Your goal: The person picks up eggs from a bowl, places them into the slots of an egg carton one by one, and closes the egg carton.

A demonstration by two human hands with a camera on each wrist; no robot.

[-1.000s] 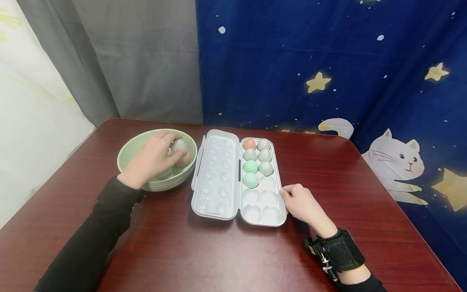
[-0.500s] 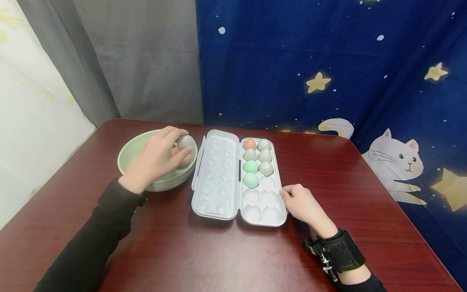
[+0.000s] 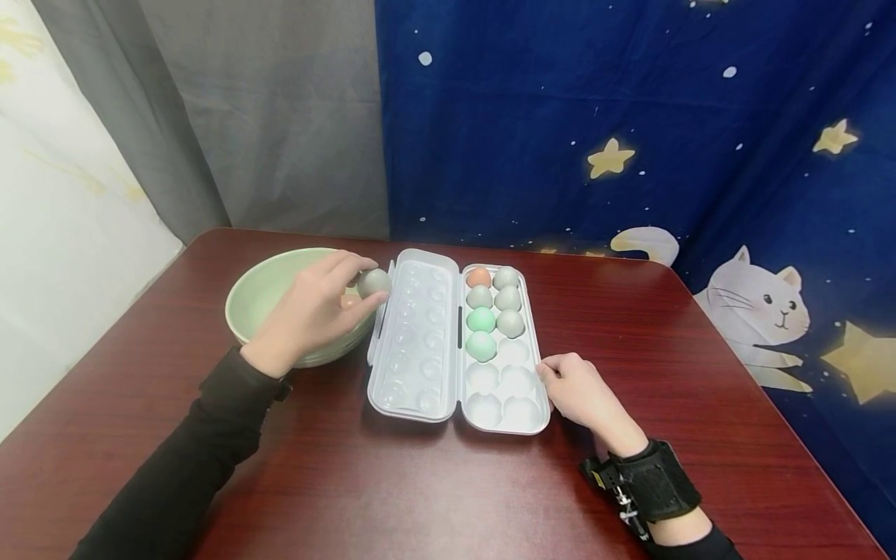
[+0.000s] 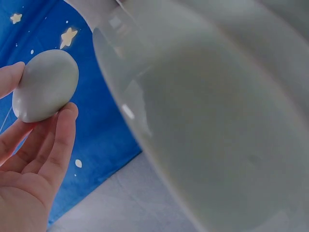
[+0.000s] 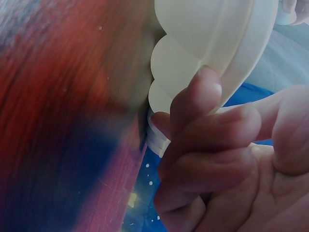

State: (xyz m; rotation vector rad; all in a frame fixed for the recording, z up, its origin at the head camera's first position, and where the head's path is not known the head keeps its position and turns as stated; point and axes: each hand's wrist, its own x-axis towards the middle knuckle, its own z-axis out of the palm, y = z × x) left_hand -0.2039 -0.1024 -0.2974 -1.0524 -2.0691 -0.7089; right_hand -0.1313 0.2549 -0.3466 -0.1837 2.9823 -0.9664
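My left hand holds a pale grey-green egg between thumb and fingertips, over the right rim of a light green bowl. In the left wrist view the same egg sits at the fingertips, apart from the bowl. An orange-brown egg shows in the bowl behind my fingers. To the right lies an opened white plastic egg box, its far cups filled with several grey, green and orange eggs. My right hand pinches the box's right edge, fingers curled under the rim.
The box's lid lies open flat between the bowl and the egg cups. Everything stands on a dark red wooden table. Behind it hang a grey curtain and a blue curtain with stars.
My left hand has lifted the grey-green egg from inside the bowl and carried it right, to above the rim near the lid. My right hand and the box stay in place.
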